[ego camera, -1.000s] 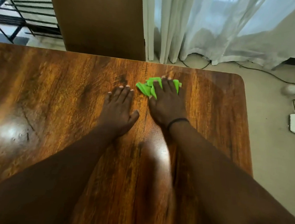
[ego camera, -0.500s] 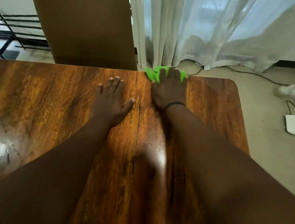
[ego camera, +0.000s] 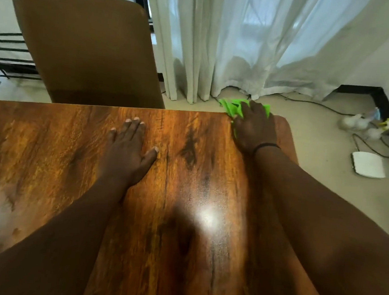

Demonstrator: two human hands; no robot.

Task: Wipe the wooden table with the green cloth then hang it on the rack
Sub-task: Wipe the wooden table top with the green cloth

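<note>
The wooden table [ego camera: 48, 159] fills the lower view, glossy with dark grain. A crumpled bright green cloth [ego camera: 230, 106] lies at the table's far right corner, partly over the far edge. My right hand [ego camera: 254, 128] presses flat on top of the cloth, hiding most of it. My left hand [ego camera: 127, 151] rests palm down on the bare wood to the left, fingers spread, holding nothing. A black metal rack [ego camera: 8, 51] shows at the far left behind the chair, mostly hidden.
A brown chair back [ego camera: 87, 50] stands against the table's far edge. White curtains [ego camera: 243, 46] hang behind. On the floor to the right lie cables, a white flat device [ego camera: 368, 164] and some small clutter.
My right hand has slid the green cloth away from me and to the right, to the table's far right corner. The left hand stays flat on the table. The view has tilted up.
</note>
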